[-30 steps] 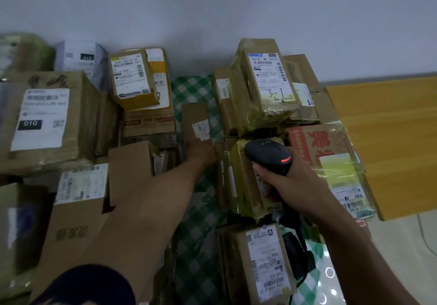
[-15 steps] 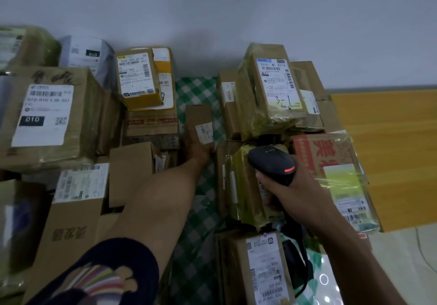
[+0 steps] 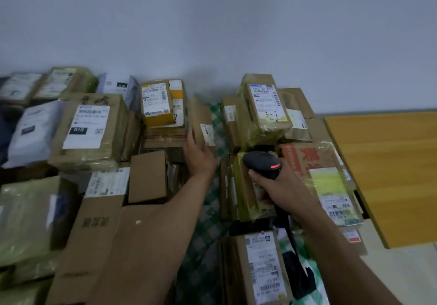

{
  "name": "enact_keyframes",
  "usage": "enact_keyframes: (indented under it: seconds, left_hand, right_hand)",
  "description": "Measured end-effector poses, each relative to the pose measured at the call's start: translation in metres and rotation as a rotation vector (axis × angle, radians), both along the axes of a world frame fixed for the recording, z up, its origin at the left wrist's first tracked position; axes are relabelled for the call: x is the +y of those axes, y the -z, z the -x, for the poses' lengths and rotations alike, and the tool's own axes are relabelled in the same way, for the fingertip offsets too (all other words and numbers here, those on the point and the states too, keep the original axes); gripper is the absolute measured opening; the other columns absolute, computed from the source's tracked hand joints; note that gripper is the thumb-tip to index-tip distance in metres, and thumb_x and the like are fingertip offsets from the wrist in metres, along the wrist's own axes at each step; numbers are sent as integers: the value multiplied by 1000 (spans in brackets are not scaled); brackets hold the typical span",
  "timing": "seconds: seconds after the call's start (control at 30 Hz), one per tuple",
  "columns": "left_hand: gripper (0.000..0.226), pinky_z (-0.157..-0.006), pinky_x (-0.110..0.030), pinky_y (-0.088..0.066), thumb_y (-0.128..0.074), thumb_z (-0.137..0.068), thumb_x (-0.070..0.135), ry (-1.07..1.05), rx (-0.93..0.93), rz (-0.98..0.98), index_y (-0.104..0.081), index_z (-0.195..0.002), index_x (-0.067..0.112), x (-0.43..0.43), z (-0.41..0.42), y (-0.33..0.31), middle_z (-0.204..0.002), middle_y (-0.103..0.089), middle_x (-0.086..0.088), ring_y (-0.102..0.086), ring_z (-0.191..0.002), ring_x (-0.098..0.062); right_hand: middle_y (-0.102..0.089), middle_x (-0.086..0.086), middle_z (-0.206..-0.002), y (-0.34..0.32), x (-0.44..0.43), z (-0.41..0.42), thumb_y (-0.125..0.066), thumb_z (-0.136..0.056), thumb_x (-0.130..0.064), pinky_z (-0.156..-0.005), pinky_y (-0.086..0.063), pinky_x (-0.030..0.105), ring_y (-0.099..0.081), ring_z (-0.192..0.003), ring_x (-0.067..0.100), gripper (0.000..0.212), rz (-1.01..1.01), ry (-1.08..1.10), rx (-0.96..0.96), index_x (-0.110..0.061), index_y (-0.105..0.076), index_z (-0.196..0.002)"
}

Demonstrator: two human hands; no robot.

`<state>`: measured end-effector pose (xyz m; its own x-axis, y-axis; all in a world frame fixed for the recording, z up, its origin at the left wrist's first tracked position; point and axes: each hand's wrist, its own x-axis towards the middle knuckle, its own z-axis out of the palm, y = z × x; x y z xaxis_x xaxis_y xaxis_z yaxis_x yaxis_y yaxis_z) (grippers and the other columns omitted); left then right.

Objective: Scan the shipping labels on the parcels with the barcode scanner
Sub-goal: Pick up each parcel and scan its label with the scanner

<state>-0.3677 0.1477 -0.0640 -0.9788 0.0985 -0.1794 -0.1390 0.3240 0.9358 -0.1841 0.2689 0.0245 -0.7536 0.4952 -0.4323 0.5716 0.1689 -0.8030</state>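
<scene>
Right grip point(image 3: 281, 186) is wrapping its fingers tightly round the handle of the barcode scanner point(image 3: 261, 162). The scanner's black head, showing a red light, is pointing away from the person, above a taped parcel point(image 3: 244, 186) in the right-hand stack. The left grip point(image 3: 198, 154) is holding the small brown parcel point(image 3: 201, 118) by its near end. Its thumb is lying along the left edge, and the remaining fingers are hidden behind the box. That parcel is standing tilted between the two stacks, over the green checked cloth point(image 3: 212, 222), with its white label point(image 3: 207, 134) facing the camera.

The box is probably light and stiff, plain cardboard that one hand is managing easily. It is best held by its edges and near end, so that no finger is covering the barcode. The thumb is sitting close to the label, which may need watching. The scanner looks like rigid plastic and easy to carry, though its cable point(image 3: 293, 241) is trailing down among the parcels and could snag.
</scene>
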Motion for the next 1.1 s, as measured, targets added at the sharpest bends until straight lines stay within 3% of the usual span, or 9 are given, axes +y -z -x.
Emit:
enact_keyframes:
  seconds: [0.07,0.2,0.23,0.33,0.4,0.57,0.73,0.87,1.1]
  left_hand:
    - [67,-121,-41,-35,-65,-99,12,-41,9,-165,-36,-159,22,-13,-20,-29,-156,-44,-4,-42,-144,-22]
    - [65,-97,-13,-48,-71,-96,22,-30,85,-218,-43,-155,25,-53,-64,-69,-143,-55,9,-54,-126,-8]
    - [63,-95,-13,-49,-72,-96,25,-11,93,-216,-46,-153,29,-63,-73,-74,-139,-57,11,-55,-123,-7]
    - [50,-100,-35,-54,-71,-97,33,66,49,-242,-49,-139,47,-87,-88,-80,-130,-58,18,-58,-119,-5]
    - [44,-100,-40,-56,-67,-100,33,120,21,-253,-47,-135,49,-98,-96,-84,-129,-58,17,-60,-117,-6]
    - [45,-79,-12,-52,-60,-104,34,221,70,-163,-44,-145,43,-117,-106,-102,-132,-55,15,-57,-112,2]
    - [49,-115,-49,-43,-57,-104,39,368,192,39,-42,-151,44,-125,-86,-122,-151,-47,11,-46,-139,-14]
    - [50,-116,-42,-33,-50,-108,38,436,263,274,-37,-157,38,-126,-70,-144,-156,-40,9,-38,-144,-16]
    - [52,-115,-38,-33,-51,-108,27,474,321,340,-38,-158,31,-131,-77,-150,-157,-40,2,-37,-146,-19]
  right_hand:
    - [-70,4,-95,-1,0,-1,-76,-72,-71,-66,-64,47,-75,-74,25,73,-31,-1,0,-29,-56,-128]
    - [-72,-1,-94,-18,-9,-2,-76,-87,-54,-61,-54,30,-70,-75,15,53,-105,-35,56,-27,-59,-129]
    - [-72,-3,-91,-23,-11,-4,-77,-88,-52,-60,-51,27,-68,-72,13,51,-115,-39,81,-28,-59,-130]
    - [-70,-2,-75,-44,-21,-12,-76,-92,-43,-56,-51,28,-69,-59,15,42,-92,-87,135,-28,-60,-128]
    - [-70,-5,-76,-55,-28,-21,-78,-87,-52,-58,-53,29,-72,-61,15,51,-108,-117,153,-31,-57,-128]
    - [-71,-10,-90,-80,-43,-47,-80,-89,-43,-57,-49,18,-71,-65,5,47,-266,-180,185,-37,-51,-126]
    - [-68,-20,-110,-86,-47,-66,-85,-79,-51,-82,-55,23,-67,-98,0,63,-371,-239,213,-40,-54,-134]
    - [-65,-20,-114,-93,-56,-72,-81,-81,-57,-86,-51,22,-63,-102,0,65,-401,-338,158,-41,-50,-135]
    - [-60,-23,-112,-101,-67,-74,-78,-89,-51,-85,-46,18,-60,-103,0,57,-413,-393,174,-44,-44,-134]
